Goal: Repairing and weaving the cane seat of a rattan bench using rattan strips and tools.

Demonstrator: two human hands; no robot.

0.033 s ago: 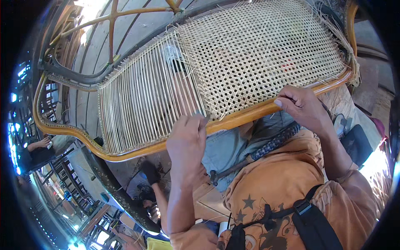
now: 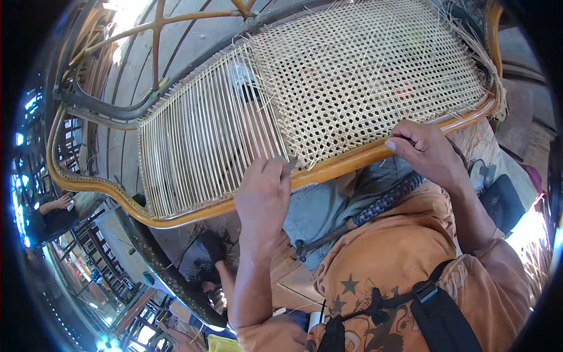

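Observation:
A long rattan frame [image 2: 340, 159] lies across my lap, its seat part woven. Open-mesh cane weave [image 2: 363, 76] fills the right portion, while the left holds only parallel cane strands [image 2: 187, 141]. Where the two meet at the near rail, my left hand [image 2: 264, 190] is closed around a small dark tool with a pointed tip [image 2: 291, 166]; most of it is hidden in the fingers. Farther right, my right hand [image 2: 425, 149] has its fingers curled at the same rail, thumb pressed along it. What lies under those fingers is partly hidden.
Loose cane ends [image 2: 498, 100] hang at the frame's right end. A dark rod with a braided section [image 2: 381, 205] crosses my lap. Another person's hand [image 2: 58, 202] shows at the far left, and a dark shoe [image 2: 211, 245] below the frame.
My left hand has turned and shifted slightly, and the tool's dark tip now shows beside its fingers. The right hand has stayed in place.

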